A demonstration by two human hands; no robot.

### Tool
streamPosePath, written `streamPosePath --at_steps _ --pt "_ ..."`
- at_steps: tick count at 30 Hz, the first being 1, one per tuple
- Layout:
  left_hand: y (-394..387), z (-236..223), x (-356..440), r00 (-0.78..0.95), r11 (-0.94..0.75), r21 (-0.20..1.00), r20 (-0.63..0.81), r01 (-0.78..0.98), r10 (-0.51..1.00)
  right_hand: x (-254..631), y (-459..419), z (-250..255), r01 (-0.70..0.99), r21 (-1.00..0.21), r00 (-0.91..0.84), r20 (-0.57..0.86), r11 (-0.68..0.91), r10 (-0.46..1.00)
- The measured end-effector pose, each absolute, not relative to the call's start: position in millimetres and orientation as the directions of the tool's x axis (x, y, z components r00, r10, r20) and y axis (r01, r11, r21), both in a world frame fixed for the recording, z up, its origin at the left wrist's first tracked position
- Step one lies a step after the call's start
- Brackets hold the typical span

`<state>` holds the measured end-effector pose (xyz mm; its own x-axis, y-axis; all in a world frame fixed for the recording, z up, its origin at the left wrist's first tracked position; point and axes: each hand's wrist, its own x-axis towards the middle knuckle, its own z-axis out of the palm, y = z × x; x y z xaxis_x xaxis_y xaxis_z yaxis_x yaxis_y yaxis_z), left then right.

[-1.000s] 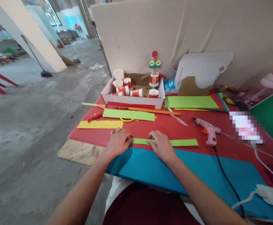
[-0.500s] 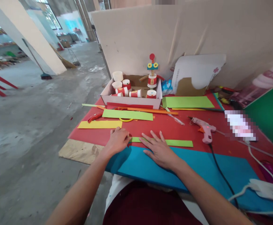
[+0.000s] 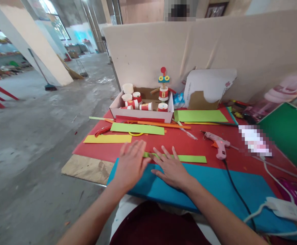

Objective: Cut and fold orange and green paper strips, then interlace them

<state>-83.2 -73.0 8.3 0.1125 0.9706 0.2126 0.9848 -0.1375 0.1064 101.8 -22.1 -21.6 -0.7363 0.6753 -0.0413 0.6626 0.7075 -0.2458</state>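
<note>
A narrow green paper strip (image 3: 192, 159) lies along the far edge of the blue board (image 3: 215, 180). My right hand (image 3: 170, 166) is open, its spread fingers flat across the middle of the strip. Over the strip's left end is my left hand (image 3: 131, 163), with fingers stretched out and slightly blurred. It hides that end, and I cannot tell whether it presses on the paper. Beyond the hands lie a wider light green strip (image 3: 138, 128) and a yellow strip (image 3: 107, 139). Red-handled scissors (image 3: 103, 131) lie partly under the light green strip.
A pink glue gun (image 3: 219, 144) with a black cord lies at right. Behind stands a cardboard box (image 3: 140, 115) of paper cups with a paper-cup robot figure (image 3: 163, 92). Green sheets (image 3: 201, 116), a phone (image 3: 254, 140) and a white power strip (image 3: 281, 207) are at right.
My left hand has gone from curled fingers at the strip's left end to stretched fingers over it. My right hand stays flat on the strip. The view has tilted up slightly.
</note>
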Motion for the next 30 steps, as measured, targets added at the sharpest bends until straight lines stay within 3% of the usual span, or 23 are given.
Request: streamPosePath --at_steps 2,5,23,30 --pt "-89 -2 -63 0.304 -0.327 0.089 0.201 0.941 0.931 102 -22 -22 0.663 -0.239 -0.737 -0.045 0.709 0.674" --pt "-103 -23 -43 0.371 -0.387 0.082 0.155 0.919 0.915 102 -22 -22 0.663 -0.249 -0.736 -0.043 0.706 0.675" --pt "-101 -35 -49 0.278 -0.291 0.086 0.139 0.953 0.950 111 -33 -24 0.708 -0.221 -0.694 -0.039 0.671 0.719" --pt "-99 -26 -89 0.159 -0.164 0.033 0.118 0.986 0.980 113 -35 -18 0.721 -0.218 -0.681 -0.050 0.657 0.731"
